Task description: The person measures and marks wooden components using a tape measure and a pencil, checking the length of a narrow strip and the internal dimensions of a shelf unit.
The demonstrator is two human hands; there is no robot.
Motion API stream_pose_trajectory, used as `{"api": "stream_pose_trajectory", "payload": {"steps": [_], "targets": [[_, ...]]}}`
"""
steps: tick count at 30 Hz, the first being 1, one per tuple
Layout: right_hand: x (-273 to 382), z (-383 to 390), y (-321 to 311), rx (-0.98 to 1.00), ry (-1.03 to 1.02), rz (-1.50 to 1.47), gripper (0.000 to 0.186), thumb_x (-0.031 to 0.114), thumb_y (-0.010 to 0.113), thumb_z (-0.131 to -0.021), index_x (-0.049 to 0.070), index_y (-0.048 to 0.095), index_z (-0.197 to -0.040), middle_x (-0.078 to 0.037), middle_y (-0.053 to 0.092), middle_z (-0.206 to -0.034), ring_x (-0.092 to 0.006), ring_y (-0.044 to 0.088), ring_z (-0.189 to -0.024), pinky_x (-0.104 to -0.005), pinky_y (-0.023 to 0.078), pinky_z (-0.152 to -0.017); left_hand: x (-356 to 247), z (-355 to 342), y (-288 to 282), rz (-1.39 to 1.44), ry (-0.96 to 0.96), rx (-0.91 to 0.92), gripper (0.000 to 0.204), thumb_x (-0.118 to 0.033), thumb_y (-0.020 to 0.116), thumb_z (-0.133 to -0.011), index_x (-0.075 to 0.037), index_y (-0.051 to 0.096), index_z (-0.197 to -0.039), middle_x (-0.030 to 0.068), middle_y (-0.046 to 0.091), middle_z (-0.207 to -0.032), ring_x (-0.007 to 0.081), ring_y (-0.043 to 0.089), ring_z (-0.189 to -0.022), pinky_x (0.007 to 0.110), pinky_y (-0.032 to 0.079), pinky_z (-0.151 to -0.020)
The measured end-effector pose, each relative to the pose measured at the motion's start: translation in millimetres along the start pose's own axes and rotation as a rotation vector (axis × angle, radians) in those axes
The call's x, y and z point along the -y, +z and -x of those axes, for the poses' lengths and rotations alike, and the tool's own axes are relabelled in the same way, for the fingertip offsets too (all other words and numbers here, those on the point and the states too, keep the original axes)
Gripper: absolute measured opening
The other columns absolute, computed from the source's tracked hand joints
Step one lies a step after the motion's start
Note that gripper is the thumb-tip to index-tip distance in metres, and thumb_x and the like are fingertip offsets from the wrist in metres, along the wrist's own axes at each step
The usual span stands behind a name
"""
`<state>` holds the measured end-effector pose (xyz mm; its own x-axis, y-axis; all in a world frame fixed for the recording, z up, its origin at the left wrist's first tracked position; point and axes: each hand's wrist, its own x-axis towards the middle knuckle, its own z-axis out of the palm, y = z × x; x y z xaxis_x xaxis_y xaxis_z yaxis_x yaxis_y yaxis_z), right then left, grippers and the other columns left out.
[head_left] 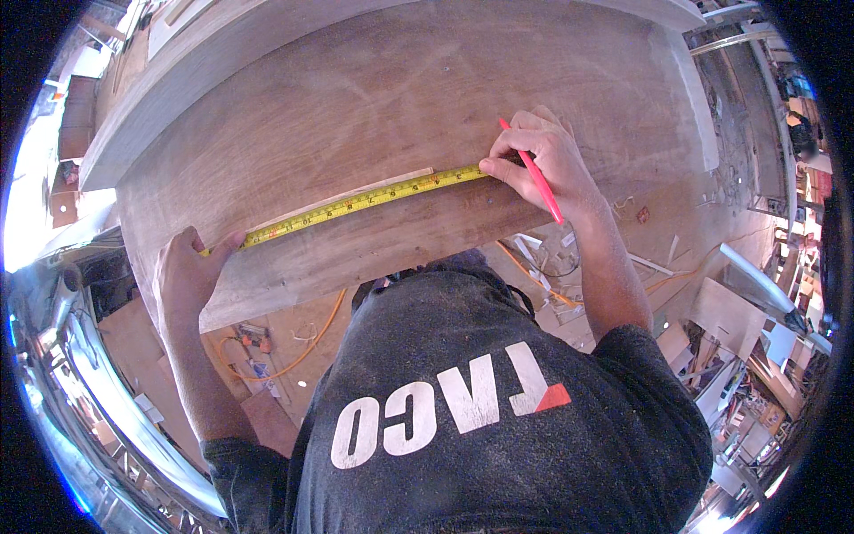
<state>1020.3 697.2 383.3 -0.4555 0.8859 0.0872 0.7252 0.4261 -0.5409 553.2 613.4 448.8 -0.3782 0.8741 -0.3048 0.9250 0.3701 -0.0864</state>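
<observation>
A yellow tape measure (360, 202) stretches diagonally across a brown wooden board (356, 107), beside a thin pale wooden strip (311, 202). My left hand (191, 267) pinches the tape at its lower-left end, near the board's edge. My right hand (538, 160) holds a red pencil or marker (547, 196), with its thumb pressed on the tape at the upper-right end. The fingertips of my right hand are partly hidden behind the hand itself.
A pale raised edge (142, 125) runs along the board's far left and top. Below are an orange hose (320, 331), an orange-and-grey tool (255, 336) and offcuts on the floor. Stacked panels and scraps (729, 316) crowd the right. My dark-shirted torso fills the lower middle.
</observation>
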Motion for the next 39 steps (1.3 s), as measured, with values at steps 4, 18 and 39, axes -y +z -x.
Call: {"api": "stream_pose_trajectory", "payload": {"steps": [4,18,39], "targets": [[6.7,-1.6,-3.0,-0.051,-0.051,0.004,0.018,0.02,0.091,-0.081,0.009,0.076,-0.08,-0.003,0.061,-0.08,-0.0249,0.058,-0.084,-0.042,0.046,-0.078,-4.5,2.7,-3.2,0.008,-0.021,-0.006,0.077,-0.072,0.086,-0.078,0.001,0.061,-0.076,0.02,0.068,-0.079,0.0317,0.066,-0.074,0.049,0.052,-0.071],[7.8,-1.7,0.9,-0.089,-0.034,-0.075,0.024,0.023,0.093,-0.078,0.01,0.073,-0.081,-0.006,0.064,-0.08,-0.0308,0.062,-0.082,-0.0443,0.05,-0.079,1.3,-3.7,-1.3,0.002,-0.021,0.031,0.078,-0.077,0.084,-0.074,-0.001,0.067,-0.081,0.0202,0.071,-0.082,0.0338,0.07,-0.075,0.048,0.053,-0.073],[111.8,-50.0,29.4,0.039,0.078,-0.791,0.019,0.017,0.067,-0.104,0.001,0.077,-0.102,-0.003,0.075,-0.089,-0.0092,0.067,-0.083,-0.0276,0.053,-0.073,-2.9,-2.1,-6.7,-0.051,-0.036,0.104,0.088,-0.082,0.077,-0.079,0.002,0.077,-0.102,0.0241,0.078,-0.101,0.0378,0.077,-0.101,0.05,0.06,-0.089]]}}
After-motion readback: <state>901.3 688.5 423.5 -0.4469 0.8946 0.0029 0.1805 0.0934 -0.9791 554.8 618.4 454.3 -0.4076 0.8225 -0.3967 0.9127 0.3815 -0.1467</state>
